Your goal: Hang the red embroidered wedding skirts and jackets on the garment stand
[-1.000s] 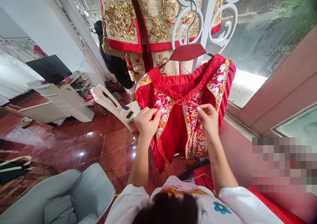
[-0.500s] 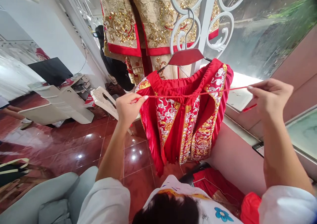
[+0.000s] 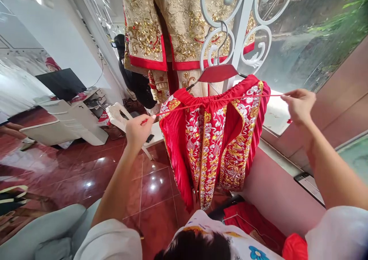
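A red pleated skirt with gold and silver embroidered panels hangs in front of me from a red hanger. Its gathered waistband droops below the hanger's bar. My left hand, left of the waistband, is closed on one end of a thin red drawstring. To the right of the skirt, my right hand pinches the other end, and a short tail dangles beneath it. The string stretches across the waistband's front, bending slightly at the middle. Both hands are apart from the skirt's cloth.
The hanger hooks on a white scrolled metal stand. Behind it hangs a beige garment with gold sequins. A white chair stands left, a grey sofa lower left. Red cloth lies below; a window is at right.
My left hand has moved slightly left and down, my right hand slightly left. The string now runs more slanted, and the waistband has bunched closer, with the front panels drawn together.
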Demonstrator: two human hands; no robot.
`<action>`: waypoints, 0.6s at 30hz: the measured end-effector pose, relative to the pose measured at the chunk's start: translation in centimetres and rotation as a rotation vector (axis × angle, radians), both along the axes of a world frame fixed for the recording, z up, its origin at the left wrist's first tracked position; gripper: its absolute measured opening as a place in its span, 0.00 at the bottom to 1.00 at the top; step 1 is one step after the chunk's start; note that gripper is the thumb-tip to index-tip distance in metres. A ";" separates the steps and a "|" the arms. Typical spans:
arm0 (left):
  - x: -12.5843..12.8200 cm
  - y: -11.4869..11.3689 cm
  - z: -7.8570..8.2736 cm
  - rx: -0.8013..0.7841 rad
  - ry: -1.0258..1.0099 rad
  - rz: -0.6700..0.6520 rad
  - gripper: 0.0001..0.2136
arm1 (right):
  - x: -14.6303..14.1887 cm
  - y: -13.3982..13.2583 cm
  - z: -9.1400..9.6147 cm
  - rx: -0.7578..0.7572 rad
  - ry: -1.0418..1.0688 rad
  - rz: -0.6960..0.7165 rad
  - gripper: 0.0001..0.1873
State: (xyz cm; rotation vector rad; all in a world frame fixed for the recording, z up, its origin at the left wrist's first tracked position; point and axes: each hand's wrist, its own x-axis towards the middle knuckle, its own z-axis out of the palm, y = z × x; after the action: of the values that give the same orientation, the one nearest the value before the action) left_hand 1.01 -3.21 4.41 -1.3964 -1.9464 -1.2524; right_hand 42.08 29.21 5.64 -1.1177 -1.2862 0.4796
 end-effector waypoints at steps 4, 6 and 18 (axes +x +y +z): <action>1.5 -0.5 0.1 -0.099 0.096 -0.086 0.13 | -1.9 -1.6 -1.1 0.016 -0.302 -0.022 0.05; 2.2 -0.5 1.0 -0.028 0.147 -0.121 0.11 | -3.0 -3.4 -0.7 0.220 -0.477 -0.097 0.06; 0.7 6.9 2.1 -0.146 -0.591 -0.644 0.26 | -8.0 -3.0 2.5 0.442 -0.672 0.282 0.25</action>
State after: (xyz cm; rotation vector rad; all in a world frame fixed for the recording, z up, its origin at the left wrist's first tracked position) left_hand 1.68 3.74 6.49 -1.9982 -2.0378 -2.0347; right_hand 34.11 26.18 8.18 -0.7367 -2.0348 -0.0050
